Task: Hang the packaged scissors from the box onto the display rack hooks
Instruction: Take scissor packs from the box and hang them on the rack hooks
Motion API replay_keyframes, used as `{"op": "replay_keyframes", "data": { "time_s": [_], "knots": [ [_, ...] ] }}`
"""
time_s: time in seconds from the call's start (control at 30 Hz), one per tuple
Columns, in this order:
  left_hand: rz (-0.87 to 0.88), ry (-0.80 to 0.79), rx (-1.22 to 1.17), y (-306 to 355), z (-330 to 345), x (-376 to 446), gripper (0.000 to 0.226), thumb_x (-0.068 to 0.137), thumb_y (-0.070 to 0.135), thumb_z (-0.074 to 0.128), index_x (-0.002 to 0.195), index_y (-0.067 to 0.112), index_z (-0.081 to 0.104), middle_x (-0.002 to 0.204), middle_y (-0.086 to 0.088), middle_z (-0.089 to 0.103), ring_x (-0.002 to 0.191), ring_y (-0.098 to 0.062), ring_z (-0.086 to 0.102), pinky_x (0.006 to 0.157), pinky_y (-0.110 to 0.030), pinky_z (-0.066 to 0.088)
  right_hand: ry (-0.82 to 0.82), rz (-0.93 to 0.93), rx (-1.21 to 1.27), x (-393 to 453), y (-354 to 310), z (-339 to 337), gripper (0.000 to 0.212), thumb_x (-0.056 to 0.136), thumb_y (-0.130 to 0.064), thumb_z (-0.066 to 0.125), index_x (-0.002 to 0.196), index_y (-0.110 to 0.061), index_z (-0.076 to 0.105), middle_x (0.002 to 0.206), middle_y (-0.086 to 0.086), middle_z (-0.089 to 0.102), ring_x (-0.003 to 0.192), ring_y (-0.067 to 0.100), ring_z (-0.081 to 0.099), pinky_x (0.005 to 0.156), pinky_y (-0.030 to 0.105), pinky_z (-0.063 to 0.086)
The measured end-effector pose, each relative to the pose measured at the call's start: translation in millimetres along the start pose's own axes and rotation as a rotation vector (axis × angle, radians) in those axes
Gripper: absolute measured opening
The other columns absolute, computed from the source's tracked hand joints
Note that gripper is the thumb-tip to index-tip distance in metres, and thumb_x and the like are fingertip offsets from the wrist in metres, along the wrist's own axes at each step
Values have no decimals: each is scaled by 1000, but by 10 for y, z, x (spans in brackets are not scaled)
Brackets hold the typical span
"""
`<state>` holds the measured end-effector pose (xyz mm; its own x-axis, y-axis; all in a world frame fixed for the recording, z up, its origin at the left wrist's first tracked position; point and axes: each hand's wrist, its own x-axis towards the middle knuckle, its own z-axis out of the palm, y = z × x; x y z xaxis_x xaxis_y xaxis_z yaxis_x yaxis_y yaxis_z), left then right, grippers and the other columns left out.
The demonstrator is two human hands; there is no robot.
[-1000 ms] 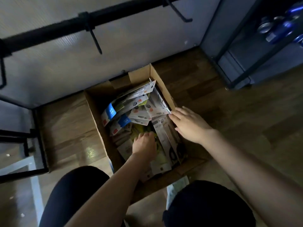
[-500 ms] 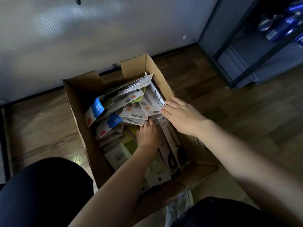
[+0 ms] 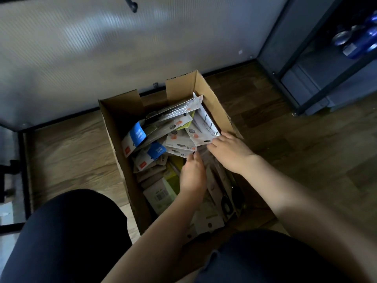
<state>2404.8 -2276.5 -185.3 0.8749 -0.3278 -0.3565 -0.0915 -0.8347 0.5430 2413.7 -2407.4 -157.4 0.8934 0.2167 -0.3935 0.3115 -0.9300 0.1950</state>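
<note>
An open cardboard box point(image 3: 115, 127) stands on the wood floor, filled with several packaged scissors point(image 3: 179, 140) on white, blue and green cards. My left hand point(image 3: 192, 176) reaches down into the middle of the box. Its fingers bend into the packs and their tips are hidden, so a hold cannot be made out. My right hand point(image 3: 229, 151) lies at the box's right side, fingertips touching the lower corner of a white pack point(image 3: 201, 135). One black rack hook point(image 3: 133, 6) pokes in at the top edge.
A pale ribbed wall panel point(image 3: 102, 48) rises behind the box. A dark metal shelf unit point(image 3: 302, 82) with blue cans point(image 3: 355, 41) stands at the right. A black frame point(image 3: 22, 160) runs along the left. My dark-clothed knees point(image 3: 67, 237) flank the box.
The view has tilted down and closer, and the rack bar has left the frame. My left hand moved forward in the box towards the white packs. My right hand stayed at the right side.
</note>
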Motion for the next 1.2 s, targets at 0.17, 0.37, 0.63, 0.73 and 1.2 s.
{"op": "replay_keyframes", "data": {
  "time_s": [0.17,0.37,0.63,0.73,1.2],
  "knots": [
    [-2,-15,60,-43,-31,32,26,93,7,51,119,8,50,117,-10,54,99,-29,58,76,-36,50,-47,62,69,119,-72,-54,39,90,-1,41,127,-11,42,130,11,45,124,28,42,98,37,36],
    [-72,-65,36,12,-64,-31,20,94,6,46,113,12,42,97,-9,63,85,-27,62,67,-40,55,-144,94,154,84,-89,-191,37,87,6,45,121,-5,37,120,17,53,107,36,55,78,40,44],
    [-105,-95,3,73,-222,-224,21,94,9,48,113,15,44,93,-6,63,78,-23,61,65,-40,56,-207,35,92,43,-19,-288,31,91,5,43,119,0,55,128,15,40,119,33,42,95,40,45],
    [-92,-136,14,111,-266,-278,20,94,10,47,114,13,45,95,-7,62,79,-24,60,64,-38,53,-231,79,117,16,22,-383,33,92,4,41,122,4,55,132,15,39,125,32,35,101,39,41],
    [-88,-80,13,685,-1629,-1111,19,94,17,47,105,9,61,93,-15,66,85,-37,60,64,-35,43,-363,24,172,-770,124,-1551,33,96,-6,39,127,-6,53,124,13,57,116,30,52,102,38,39]
  ]
}}
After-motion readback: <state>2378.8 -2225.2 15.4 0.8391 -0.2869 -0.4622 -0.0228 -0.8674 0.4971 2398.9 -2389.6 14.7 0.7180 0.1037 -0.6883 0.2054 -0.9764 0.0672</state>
